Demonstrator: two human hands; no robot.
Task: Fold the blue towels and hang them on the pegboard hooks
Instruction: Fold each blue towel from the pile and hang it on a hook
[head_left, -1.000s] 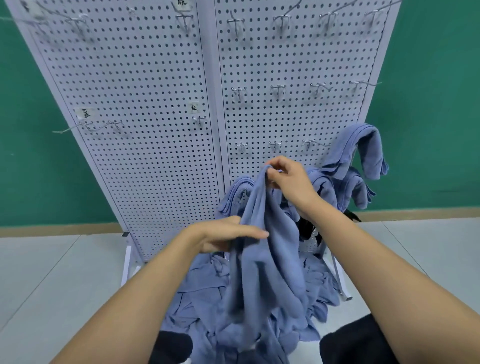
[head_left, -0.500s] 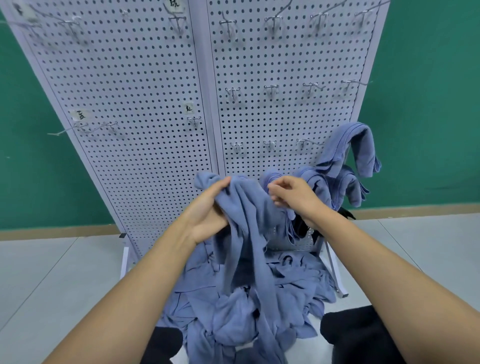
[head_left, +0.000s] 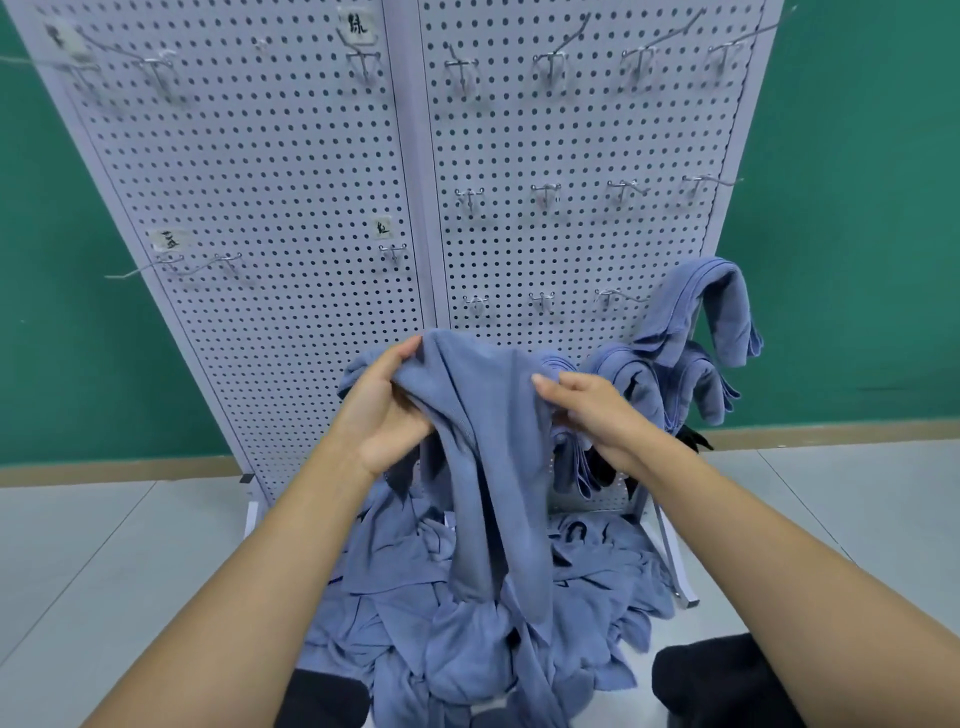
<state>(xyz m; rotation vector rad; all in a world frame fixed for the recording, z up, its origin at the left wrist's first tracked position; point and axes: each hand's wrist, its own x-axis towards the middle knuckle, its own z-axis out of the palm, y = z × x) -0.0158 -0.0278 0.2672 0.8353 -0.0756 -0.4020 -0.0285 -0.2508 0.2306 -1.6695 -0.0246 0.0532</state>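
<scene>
Green wall, white pegboard (head_left: 291, 171) ahead; left hand (head_left: 382, 410) and right hand (head_left: 597, 415) both grip one blue towel (head_left: 488, 467) along its top edge. Long axis hangs straight down between them, above floor pile (head_left: 457, 639).

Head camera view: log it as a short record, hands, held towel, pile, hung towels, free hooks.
left hand: grips held towel at its top
right hand: pinches the same towel's other edge
held towel: unfolded, hanging down over the pile
pile: crumpled blue towels on floor before pegboard
hung towels: several, lower right hooks
free hooks: many, upper rows
</scene>
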